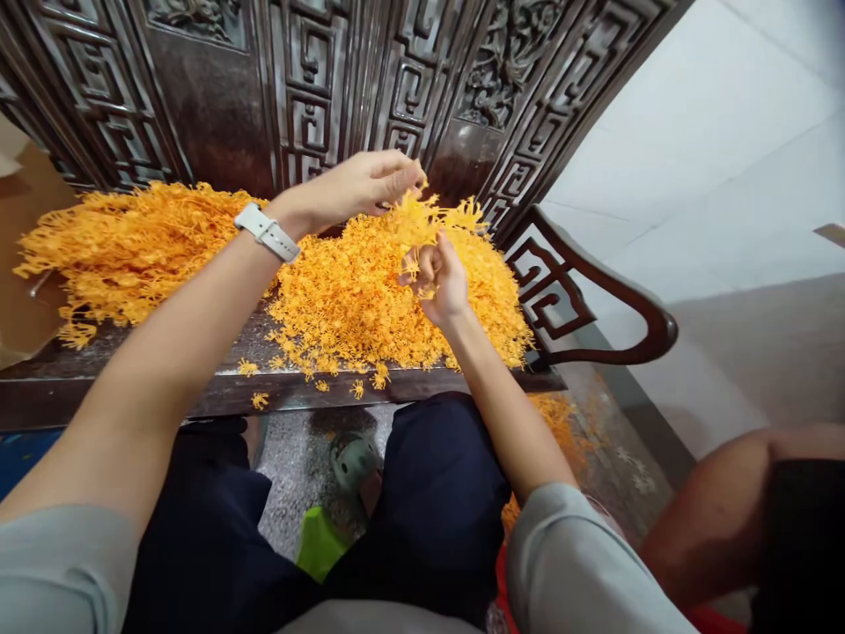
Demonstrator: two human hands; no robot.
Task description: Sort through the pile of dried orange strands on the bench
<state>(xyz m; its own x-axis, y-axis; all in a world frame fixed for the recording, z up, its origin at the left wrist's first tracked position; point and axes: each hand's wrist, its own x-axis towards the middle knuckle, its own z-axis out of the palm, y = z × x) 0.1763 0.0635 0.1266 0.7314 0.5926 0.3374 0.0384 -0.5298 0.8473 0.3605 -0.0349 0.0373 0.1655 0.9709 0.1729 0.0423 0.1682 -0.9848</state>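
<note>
Separating: small orange plastic sprigs, pulled apart by hand over a heap, judging by how the fingers pinch.
Lap: dark shorts in the foreground; a green sandal [323, 537] on the speckled floor between the knees.
Neighbour: another person's bare knee [719, 511] at the lower right, apart from the work.
Right hand [439, 282]: grip closed around a small bunch of orange pieces [419, 269], palm toward the camera, just above the heap.
Left hand [360, 189]: wrist with a white watch [268, 231]; fingertips pinched shut on the top of the orange sprig [415, 216] that rises from the right hand.
Doing it well: hold the lower bunch firm, pinch close to the joint and pull straight, so the thin prongs probably won't bend or scatter.
Heap [356, 308]: loose orange pieces on the dark table [132, 396], a few strays at its front edge.
Second heap [125, 246]: longer branched stems, further left.
Behind: carved dark wooden backrest [310, 88].
</note>
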